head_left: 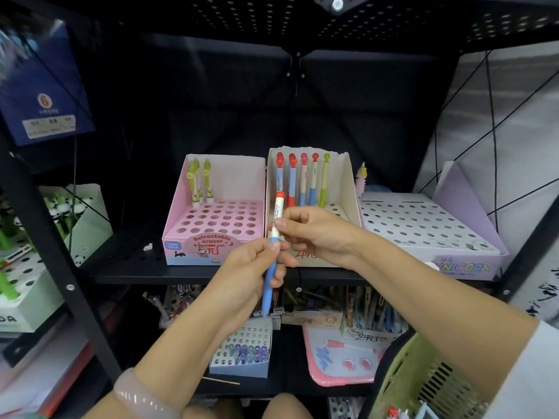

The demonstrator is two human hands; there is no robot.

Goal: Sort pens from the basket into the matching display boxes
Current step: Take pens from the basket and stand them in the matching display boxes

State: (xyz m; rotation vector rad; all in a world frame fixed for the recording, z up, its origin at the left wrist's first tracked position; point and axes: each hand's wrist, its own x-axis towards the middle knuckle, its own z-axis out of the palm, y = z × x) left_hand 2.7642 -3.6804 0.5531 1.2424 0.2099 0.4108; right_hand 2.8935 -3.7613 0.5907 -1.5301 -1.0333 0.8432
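Observation:
I hold one pen (271, 273) upright in front of the middle shelf; it has a red cap, a white upper barrel and a blue lower barrel. My left hand (248, 273) grips the blue part. My right hand (314, 234) pinches the white part just above. Behind them stands a cream display box (348, 189) with several matching red-capped pens and one green pen (324, 179) upright in it. The pink eraser-pen box (211, 225) to its left holds a few green-topped pens at its back left. The green basket (423, 379) sits at the lower right.
A lilac unicorn box (423, 228) with bare holes stands on the right of the shelf. Green panda boxes (36, 252) fill the left rack. The shelf below holds a small box of blue pens (242, 352), a pink tray (338, 361) and more pen boxes.

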